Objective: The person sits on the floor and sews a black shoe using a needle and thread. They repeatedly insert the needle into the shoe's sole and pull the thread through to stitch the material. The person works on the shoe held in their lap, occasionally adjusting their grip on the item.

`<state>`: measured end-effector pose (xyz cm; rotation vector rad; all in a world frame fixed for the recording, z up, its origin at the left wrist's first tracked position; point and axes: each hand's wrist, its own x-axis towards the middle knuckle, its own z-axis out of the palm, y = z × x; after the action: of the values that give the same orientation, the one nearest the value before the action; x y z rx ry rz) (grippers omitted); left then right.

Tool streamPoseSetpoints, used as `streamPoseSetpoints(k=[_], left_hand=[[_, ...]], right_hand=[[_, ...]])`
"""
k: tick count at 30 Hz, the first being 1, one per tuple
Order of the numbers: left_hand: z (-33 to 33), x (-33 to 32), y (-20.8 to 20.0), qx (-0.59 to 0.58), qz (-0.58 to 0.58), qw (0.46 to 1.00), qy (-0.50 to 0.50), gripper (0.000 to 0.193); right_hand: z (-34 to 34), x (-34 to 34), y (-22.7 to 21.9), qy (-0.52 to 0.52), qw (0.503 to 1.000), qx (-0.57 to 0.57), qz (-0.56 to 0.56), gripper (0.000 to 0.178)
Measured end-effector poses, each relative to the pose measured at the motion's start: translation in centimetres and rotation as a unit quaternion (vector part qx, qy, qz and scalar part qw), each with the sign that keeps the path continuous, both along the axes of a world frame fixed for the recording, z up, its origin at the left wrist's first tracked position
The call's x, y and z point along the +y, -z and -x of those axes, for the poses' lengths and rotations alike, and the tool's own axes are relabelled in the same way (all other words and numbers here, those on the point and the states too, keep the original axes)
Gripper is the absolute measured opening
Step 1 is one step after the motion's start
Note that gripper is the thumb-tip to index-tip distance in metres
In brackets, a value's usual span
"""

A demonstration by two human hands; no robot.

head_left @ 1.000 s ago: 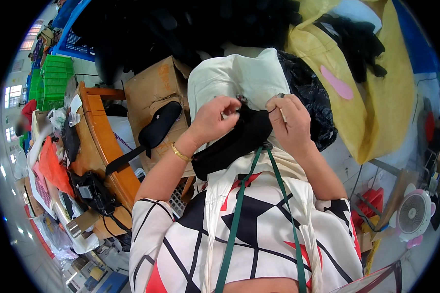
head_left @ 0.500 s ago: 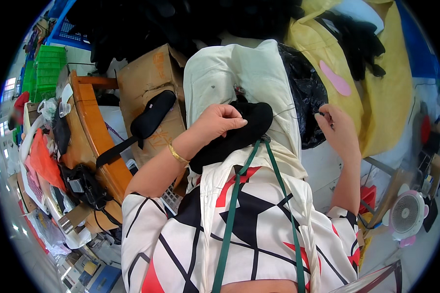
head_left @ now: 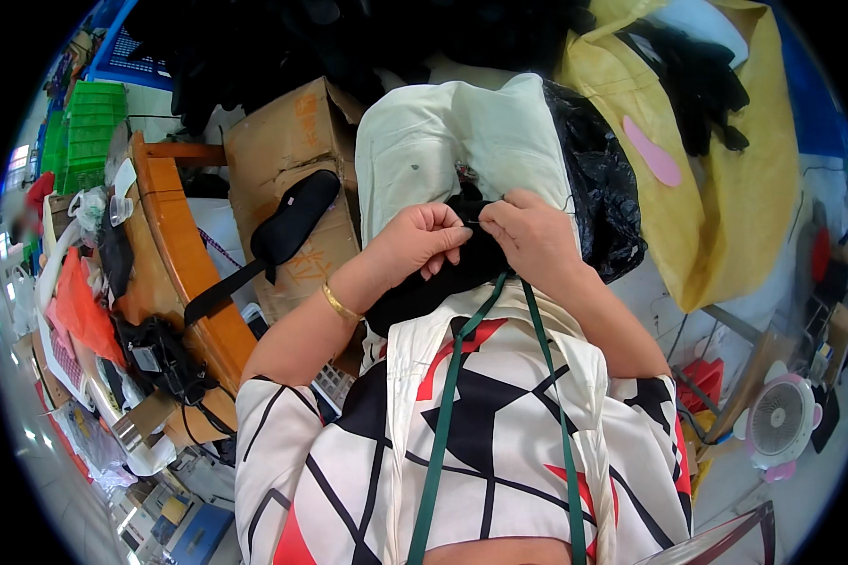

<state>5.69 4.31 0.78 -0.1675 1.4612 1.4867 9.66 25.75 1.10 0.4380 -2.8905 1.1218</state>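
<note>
A soft black cloth piece (head_left: 433,287) lies over my lap, its upper part largely hidden by my hands. Above it, my left hand (head_left: 422,239) is closed, thumb and forefinger pinched at the dark cloth; a gold bracelet circles that wrist. Close beside it my right hand (head_left: 533,235) pinches too, its fingertips almost meeting the left ones. Something thin and dark, seemingly a thread, shows between the fingertips, too fine to make out well. Pale cloth (head_left: 499,132) covers my legs, and dark green apron straps (head_left: 449,424) run down my front.
To the left, a black padded piece with a strap (head_left: 297,221) rests against a cardboard box (head_left: 254,141) beside a wooden frame (head_left: 174,221). At right are a black plastic bag (head_left: 598,179), a yellow sack (head_left: 744,217) with a pink insole (head_left: 652,151), and a fan (head_left: 780,421).
My right hand has come in from the far right, where a thin thread stretched toward it, to meet the left hand. The left hand stays nearly where it was over the black cloth.
</note>
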Motion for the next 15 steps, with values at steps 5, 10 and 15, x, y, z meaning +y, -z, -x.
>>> streamPoseSetpoints(k=[5, 10, 15], left_hand=[[0.4, -0.3, 0.5, 0.107, 0.014, 0.993, 0.051, 0.014], [0.6, -0.6, 2.1, 0.060, -0.010, 0.998, 0.016, 0.015], [0.2, -0.6, 3.6, 0.020, -0.022, 0.999, -0.032, 0.015]], right_hand=[[0.6, -0.3, 0.8, -0.045, 0.997, 0.025, -0.060, 0.006], [0.9, -0.3, 1.2, -0.043, 0.999, -0.018, 0.001, 0.004], [0.5, -1.7, 2.1, -0.016, 0.989, -0.014, 0.148, 0.005]])
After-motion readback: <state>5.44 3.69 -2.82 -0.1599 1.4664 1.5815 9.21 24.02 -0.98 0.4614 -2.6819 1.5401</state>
